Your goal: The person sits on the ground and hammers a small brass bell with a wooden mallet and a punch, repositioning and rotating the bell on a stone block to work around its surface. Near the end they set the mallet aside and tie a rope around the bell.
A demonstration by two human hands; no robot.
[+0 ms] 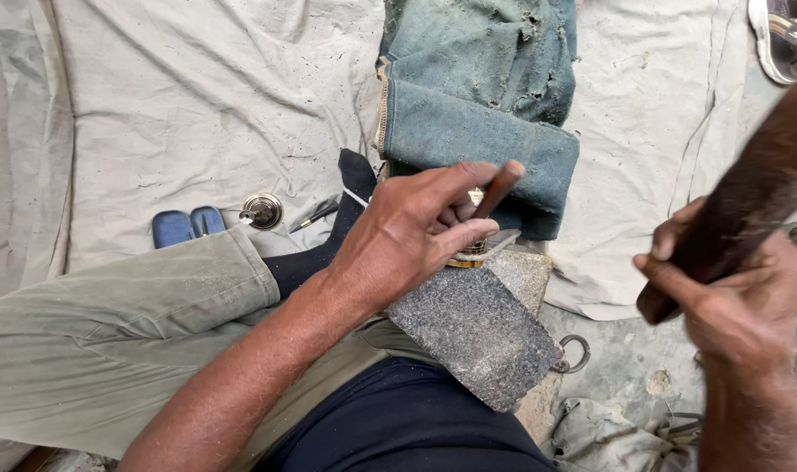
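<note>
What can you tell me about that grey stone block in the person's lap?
The grey stone block is a flat, roughly rectangular slab with a rough, speckled, granite-like top and worn edges. It lies tilted across the person's lap, one corner pointing toward the body, its far end near the folded blue cloth. A small brass-coloured piece rests on its far edge, steadied by the left hand.

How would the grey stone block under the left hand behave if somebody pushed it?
The grey stone block looks thick and solid, so probably heavy and stiff. Its rough speckled face likely grips rather than slides. It rests tilted against the leg, so it might shift if the left hand lets go.
</note>
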